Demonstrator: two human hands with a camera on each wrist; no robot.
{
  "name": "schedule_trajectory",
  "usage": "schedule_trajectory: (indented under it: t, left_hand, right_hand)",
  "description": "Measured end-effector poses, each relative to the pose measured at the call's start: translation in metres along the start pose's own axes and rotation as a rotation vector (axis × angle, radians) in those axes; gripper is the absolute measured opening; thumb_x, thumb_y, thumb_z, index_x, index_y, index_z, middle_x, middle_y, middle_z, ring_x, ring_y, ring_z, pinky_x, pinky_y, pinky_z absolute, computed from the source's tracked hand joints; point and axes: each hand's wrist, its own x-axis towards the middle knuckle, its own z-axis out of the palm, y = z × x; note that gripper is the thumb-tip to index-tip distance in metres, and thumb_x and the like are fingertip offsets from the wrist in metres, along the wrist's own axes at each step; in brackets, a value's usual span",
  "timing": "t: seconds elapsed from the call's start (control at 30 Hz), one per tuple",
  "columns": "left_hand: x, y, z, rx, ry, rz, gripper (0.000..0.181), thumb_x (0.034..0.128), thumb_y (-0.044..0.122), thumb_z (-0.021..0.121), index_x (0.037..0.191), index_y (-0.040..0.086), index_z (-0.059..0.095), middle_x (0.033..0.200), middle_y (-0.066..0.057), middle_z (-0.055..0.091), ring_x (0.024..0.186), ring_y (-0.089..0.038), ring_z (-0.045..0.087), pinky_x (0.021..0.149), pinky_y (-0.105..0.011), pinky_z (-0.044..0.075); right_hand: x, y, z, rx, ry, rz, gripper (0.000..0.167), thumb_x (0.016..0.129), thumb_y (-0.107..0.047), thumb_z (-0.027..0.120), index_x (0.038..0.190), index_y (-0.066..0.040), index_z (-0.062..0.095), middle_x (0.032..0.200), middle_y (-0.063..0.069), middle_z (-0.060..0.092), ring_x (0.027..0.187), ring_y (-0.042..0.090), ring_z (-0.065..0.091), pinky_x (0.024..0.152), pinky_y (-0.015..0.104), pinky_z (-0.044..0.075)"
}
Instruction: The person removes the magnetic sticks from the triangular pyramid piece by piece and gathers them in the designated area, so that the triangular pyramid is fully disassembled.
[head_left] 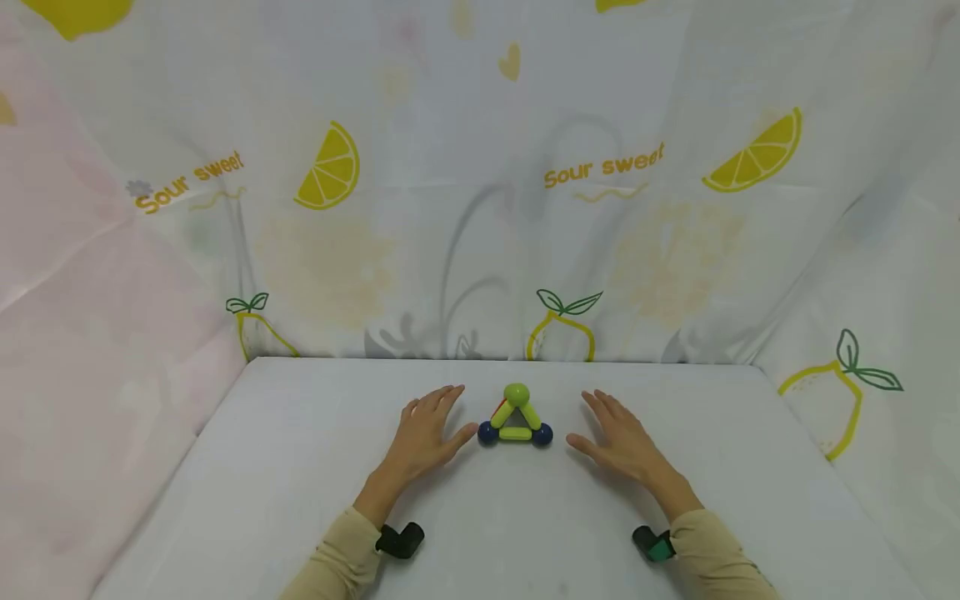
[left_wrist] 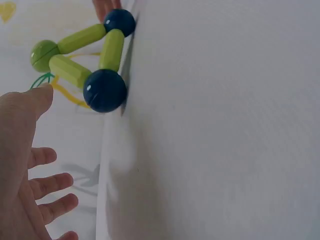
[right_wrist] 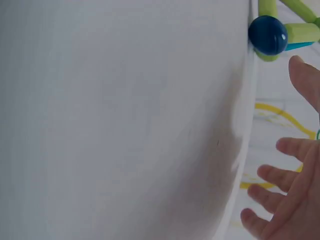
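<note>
On the white table stands a small structure of balls and rods (head_left: 515, 433), with a light green ball (head_left: 517, 394) on top and two dark blue balls (head_left: 542, 435) at its front corners. Light green rods join them, and a bit of red shows behind the left one. To its left, my left hand (head_left: 424, 433) is spread, its thumb tip close to the nearer blue ball (left_wrist: 105, 90). My right hand (head_left: 621, 437) is held apart from the structure on the other side, fingers extended. Neither hand holds anything. In the right wrist view, a bluish-green rod (right_wrist: 299, 46) shows behind the blue ball.
The white tabletop (head_left: 495, 533) reaches back to a hanging cloth (head_left: 420, 250) printed with lemons and lettering. Cloth also hangs along both sides. Each wrist wears a dark camera mount (head_left: 401, 541) below the hand.
</note>
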Motion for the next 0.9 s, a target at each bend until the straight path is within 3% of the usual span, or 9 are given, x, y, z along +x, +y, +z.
schedule_trajectory:
  t: [0.1, 0.27, 0.43, 0.5, 0.67, 0.9]
  left_hand:
    - [0.004, 0.005, 0.002, -0.127, -0.002, 0.001, 0.062, 0.0908, 0.051, 0.054, 0.14, 0.015, 0.044, 0.138, -0.01, 0.05, 0.127, -0.031, 0.047, 0.1, -0.055, 0.037]
    - [0.015, 0.015, 0.001, -0.366, -0.079, 0.016, 0.057, 0.0944, 0.045, 0.052, 0.142, 0.017, 0.04, 0.139, -0.008, 0.048, 0.12, -0.025, 0.054, 0.096, -0.046, 0.045]
    - [0.03, 0.024, 0.002, -0.497, -0.116, 0.069, 0.052, 0.0963, 0.038, 0.052, 0.142, 0.018, 0.039, 0.139, -0.009, 0.044, 0.107, -0.018, 0.06, 0.085, -0.035, 0.05]
    - [0.033, 0.028, 0.004, -0.521, -0.119, 0.067, 0.05, 0.0965, 0.038, 0.052, 0.141, 0.017, 0.041, 0.137, -0.007, 0.046, 0.101, -0.015, 0.06, 0.078, -0.03, 0.05]
    - [0.037, 0.037, 0.012, -0.522, -0.116, 0.08, 0.05, 0.0947, 0.036, 0.055, 0.139, 0.015, 0.044, 0.123, -0.004, 0.056, 0.088, -0.012, 0.055, 0.069, -0.023, 0.045]
    - [0.037, 0.057, 0.021, -0.452, -0.062, 0.117, 0.046, 0.0933, 0.041, 0.056, 0.135, 0.023, 0.05, 0.113, -0.004, 0.051, 0.083, -0.011, 0.052, 0.071, -0.023, 0.045]
  right_hand:
    - [0.004, -0.004, 0.004, 0.086, -0.003, -0.014, 0.073, 0.089, -0.052, 0.057, 0.145, -0.011, 0.034, 0.149, 0.019, 0.033, 0.137, 0.041, 0.03, 0.106, 0.062, 0.027]
    - [0.009, -0.013, 0.009, 0.335, -0.016, -0.037, 0.067, 0.091, -0.048, 0.056, 0.145, -0.016, 0.033, 0.15, 0.01, 0.034, 0.14, 0.034, 0.029, 0.109, 0.058, 0.025]
    - [0.018, -0.03, 0.015, 0.479, 0.071, -0.121, 0.05, 0.094, -0.031, 0.057, 0.138, -0.011, 0.043, 0.141, 0.011, 0.046, 0.131, 0.032, 0.042, 0.105, 0.055, 0.034]
    - [0.02, -0.043, 0.015, 0.52, 0.098, -0.159, 0.044, 0.094, -0.021, 0.059, 0.133, -0.006, 0.047, 0.134, 0.016, 0.051, 0.123, 0.034, 0.048, 0.101, 0.057, 0.036]
    - [0.02, -0.073, 0.015, 0.579, 0.074, -0.194, 0.035, 0.092, -0.011, 0.06, 0.124, 0.001, 0.052, 0.119, 0.02, 0.058, 0.111, 0.038, 0.055, 0.096, 0.06, 0.038]
    - [0.03, -0.062, 0.034, 0.428, 0.18, -0.27, 0.025, 0.09, -0.013, 0.064, 0.114, -0.009, 0.056, 0.105, 0.002, 0.063, 0.098, 0.014, 0.059, 0.088, 0.043, 0.047]
